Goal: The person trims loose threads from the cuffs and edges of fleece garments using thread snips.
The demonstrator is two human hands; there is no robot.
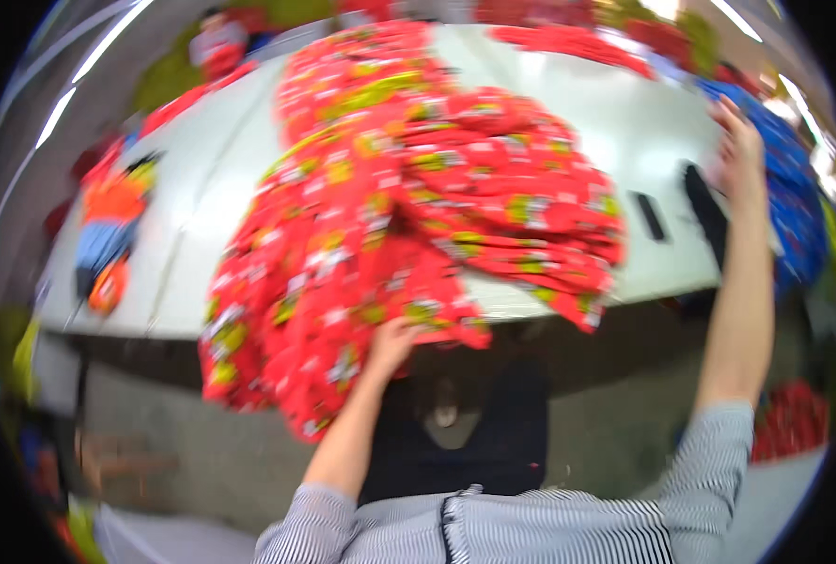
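Where the pale grey-white worktable (568, 103) ends at its near edge, a heap of red printed fabric pieces w/ yellow-green & white patches (408, 207) spreads across the top and spills over the front, hanging down toward the floor. Left hand (391, 343) sits right at the lower hem of that overhang, fingers pushed up under/into the cloth; looks closed on a fold, but blur hides the fingertips, so grip can't be confirmed. Right hand (742, 146) is well apart from the heap, raised over the table's right end, fingers spread open & holding nothing; it's near the blue printed cloth pile (798, 202) at the right rim.

Between heap and right hand, two small dark flat oblong objects (650, 216) lie on bare tabletop – too smeared to tell what they are. On the table's left end lies an orange, blue & black bundle (108, 235), kind unclear. More red fabric strips (568, 39) lie along the far edge.

No bins or boxes can be made out; cloth lies loose on the table.

Both forearms are bare, w/ striped grey-white sleeves (718, 442) pushed up. A dark garment (455, 442) hangs below the table front. Red pile low right (794, 418) is cut off by the rim. Whole view is motion-blurred; prints unreadable.
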